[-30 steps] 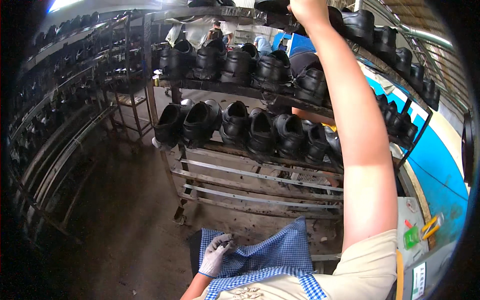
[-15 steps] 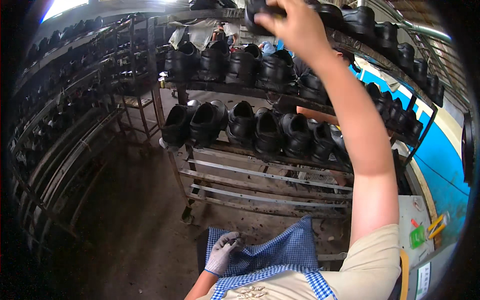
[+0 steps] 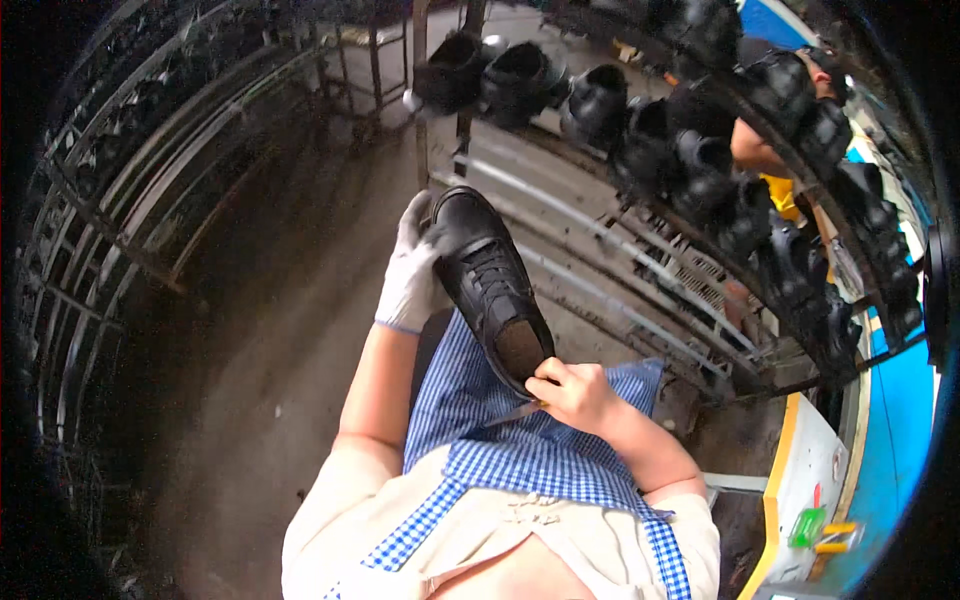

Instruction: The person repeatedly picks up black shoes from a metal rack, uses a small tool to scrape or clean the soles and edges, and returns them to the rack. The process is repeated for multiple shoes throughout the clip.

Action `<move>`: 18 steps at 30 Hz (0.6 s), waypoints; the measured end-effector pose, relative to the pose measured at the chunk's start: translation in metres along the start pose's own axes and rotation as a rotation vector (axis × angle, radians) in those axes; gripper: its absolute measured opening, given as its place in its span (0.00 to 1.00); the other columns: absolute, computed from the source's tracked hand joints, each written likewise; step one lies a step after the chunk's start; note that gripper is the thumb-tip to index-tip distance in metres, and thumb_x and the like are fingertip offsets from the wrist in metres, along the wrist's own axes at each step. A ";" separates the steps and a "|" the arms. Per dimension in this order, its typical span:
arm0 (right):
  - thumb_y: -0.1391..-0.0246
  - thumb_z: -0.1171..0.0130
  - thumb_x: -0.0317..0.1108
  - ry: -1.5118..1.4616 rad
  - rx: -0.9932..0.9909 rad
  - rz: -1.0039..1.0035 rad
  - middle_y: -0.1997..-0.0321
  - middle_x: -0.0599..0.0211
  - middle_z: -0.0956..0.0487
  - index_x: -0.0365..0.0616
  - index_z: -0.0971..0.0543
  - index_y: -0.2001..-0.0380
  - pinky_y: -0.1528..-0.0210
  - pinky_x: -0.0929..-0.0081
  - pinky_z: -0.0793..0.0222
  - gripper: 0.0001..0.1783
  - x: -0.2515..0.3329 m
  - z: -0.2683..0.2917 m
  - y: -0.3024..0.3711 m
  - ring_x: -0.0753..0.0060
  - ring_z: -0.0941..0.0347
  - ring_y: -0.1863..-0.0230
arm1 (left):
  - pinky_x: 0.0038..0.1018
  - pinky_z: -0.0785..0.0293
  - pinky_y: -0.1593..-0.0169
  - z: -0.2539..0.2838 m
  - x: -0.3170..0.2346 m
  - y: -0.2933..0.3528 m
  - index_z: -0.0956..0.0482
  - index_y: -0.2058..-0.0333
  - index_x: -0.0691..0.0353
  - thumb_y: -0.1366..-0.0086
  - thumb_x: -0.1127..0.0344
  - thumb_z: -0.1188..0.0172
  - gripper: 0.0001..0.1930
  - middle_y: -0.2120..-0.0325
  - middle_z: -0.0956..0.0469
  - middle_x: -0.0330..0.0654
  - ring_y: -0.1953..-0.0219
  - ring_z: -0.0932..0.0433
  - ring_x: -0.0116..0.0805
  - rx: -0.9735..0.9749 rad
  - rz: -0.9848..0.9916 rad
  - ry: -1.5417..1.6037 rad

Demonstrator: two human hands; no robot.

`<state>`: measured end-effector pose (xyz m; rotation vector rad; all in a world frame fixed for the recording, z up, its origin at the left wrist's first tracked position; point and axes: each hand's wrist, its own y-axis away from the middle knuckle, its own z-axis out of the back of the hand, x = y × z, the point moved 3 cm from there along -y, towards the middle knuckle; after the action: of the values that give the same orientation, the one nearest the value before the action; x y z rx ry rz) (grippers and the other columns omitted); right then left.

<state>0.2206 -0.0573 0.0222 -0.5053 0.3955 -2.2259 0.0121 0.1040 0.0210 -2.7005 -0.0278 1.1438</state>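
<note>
A black lace-up shoe (image 3: 487,275) is in front of my blue checked apron (image 3: 440,400), toe pointing away and its open top facing me. My right hand (image 3: 575,395), bare, pinches it at the heel. Beside the toe is my left hand (image 3: 408,275) in a pale glove, its fingers along the shoe's left side and the thumb side blurred over the upper. Whether that glove also holds something small cannot be made out. A thin pale strip with a yellowish end shows just under my right hand; its kind is unclear.
Ahead and to the right stands a metal rack (image 3: 610,220) with rows of black shoes (image 3: 597,105). More racks (image 3: 130,220) line the left. A person (image 3: 765,140) is behind the right rack. At lower right, a table (image 3: 800,480) bears a green item (image 3: 808,527) and a yellow-handled thing (image 3: 838,537).
My right hand has come down from the upper rack with a black shoe. My left hand has risen from the apron to the shoe's toe. The view has tilted down and turned.
</note>
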 end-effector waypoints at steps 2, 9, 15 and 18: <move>0.63 0.35 0.31 -0.038 0.082 -0.043 0.66 0.70 0.26 0.48 0.21 0.64 0.76 0.71 0.26 0.17 0.000 -0.031 0.022 0.67 0.24 0.77 | 0.32 0.36 0.38 0.012 0.015 0.012 0.39 0.38 0.63 0.43 0.66 0.35 0.36 0.43 0.32 0.46 0.42 0.32 0.36 -0.071 0.012 -0.242; 0.50 0.35 0.30 -0.770 0.138 -0.393 0.68 0.63 0.18 0.41 0.18 0.64 0.66 0.75 0.25 0.09 -0.013 -0.005 0.041 0.68 0.19 0.67 | 0.30 0.34 0.40 -0.020 0.025 0.050 0.31 0.44 0.67 0.52 0.65 0.28 0.36 0.50 0.25 0.43 0.46 0.28 0.35 0.134 0.035 -0.342; 0.44 0.39 0.31 -0.523 -0.339 -0.420 0.71 0.65 0.23 0.44 0.20 0.53 0.72 0.77 0.31 0.15 -0.032 0.040 0.030 0.73 0.27 0.74 | 0.31 0.34 0.41 -0.047 0.029 0.063 0.27 0.46 0.68 0.56 0.52 0.27 0.40 0.51 0.24 0.44 0.48 0.27 0.36 0.303 0.177 -0.442; 0.48 0.38 0.28 -0.280 -0.361 -0.300 0.73 0.65 0.26 0.53 0.19 0.50 0.77 0.73 0.33 0.19 -0.027 0.065 0.016 0.69 0.28 0.78 | 0.30 0.33 0.42 -0.054 0.030 0.073 0.27 0.47 0.68 0.57 0.51 0.26 0.41 0.53 0.24 0.43 0.49 0.26 0.35 0.328 0.230 -0.482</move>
<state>0.2779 -0.0541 0.0664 -1.1174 0.6091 -2.3281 0.0674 0.0259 0.0220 -2.1333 0.3702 1.6751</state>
